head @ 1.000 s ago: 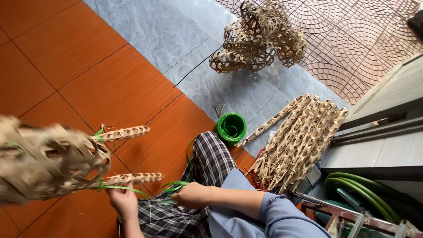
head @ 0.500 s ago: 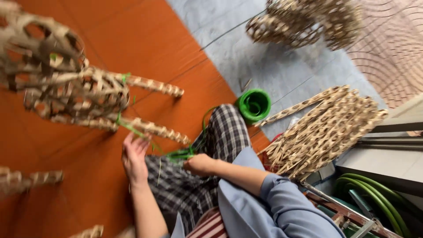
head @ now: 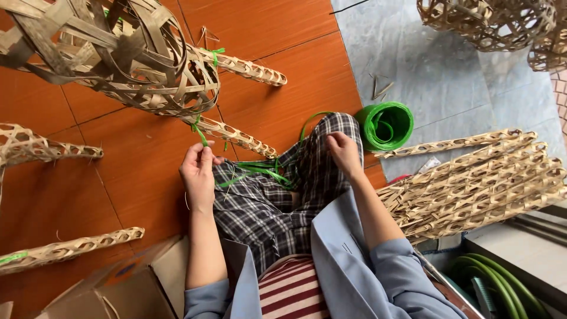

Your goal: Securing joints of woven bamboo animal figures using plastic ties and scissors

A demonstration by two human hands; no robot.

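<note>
At the far left, a large woven bamboo figure (head: 118, 59) now fills the upper left of the view; one second ago it sat low at the left edge. Its tube-shaped woven legs (head: 233, 134) extend rightward over the orange tiled floor (head: 283, 35). Further loose woven tubes (head: 59, 251) lie at the near left beside a cardboard box (head: 124, 289).

The left hand (head: 199, 175) is raised just beside the nearest leg. Half a second ago its fingers were spread open above the knee; now the thumb and forefinger are pressed together, pinching a green plastic strip (head: 201, 134) that is tied at the joint where the leg meets the body. The remaining fingers are curled in.

More green strip (head: 257, 170) trails rightward across the checked trousers (head: 277, 201). The right hand (head: 344, 155) rests on the raised knee; its fingers are bent and close together, and whether they grip the strip cannot be told. This hand has barely moved.

The shift indicates, as a judgement, that work is now at the binding point of the leg, with the strip under tension from the left hand.

To the right, a green strip roll (head: 387, 125) stands on the grey floor, near a stack of finished woven tubes (head: 478, 177). More woven figures (head: 496, 23) lie at the far right.
</note>
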